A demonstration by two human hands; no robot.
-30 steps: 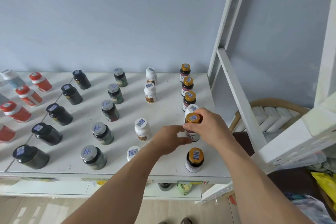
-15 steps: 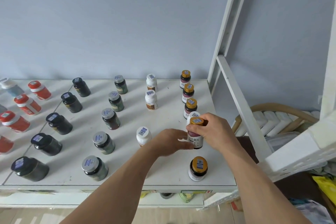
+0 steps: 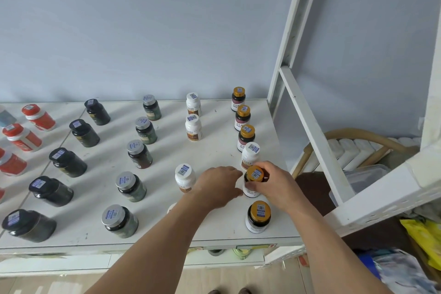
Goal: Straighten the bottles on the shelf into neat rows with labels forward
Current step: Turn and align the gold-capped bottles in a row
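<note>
A white shelf top [image 3: 214,150] carries rows of bottles running front to back. In the rightmost row stand gold-capped dark bottles, one of them [image 3: 254,175] upright between my hands. My right hand [image 3: 276,184] grips it around the cap and shoulder. Against its left side lie the fingers of my left hand [image 3: 219,186]. A white bottle [image 3: 250,154] stands just behind it, out of its own row. Another gold-capped bottle [image 3: 258,217] stands in front, near the shelf edge. One white-capped bottle [image 3: 183,178] sits left of my left hand.
Grey-lidded bottles [image 3: 130,186], black bottles [image 3: 51,190] and red bottles [image 3: 22,137] fill the rows to the left. A white slanted frame bar [image 3: 315,136] rises right of the shelf. Beyond it are a wicker chair [image 3: 358,148] and clutter on the floor.
The view tilted slightly. Both hands stay on the same gold-capped bottle, which has shifted a little on the shelf and now sits lower between my fingers.
</note>
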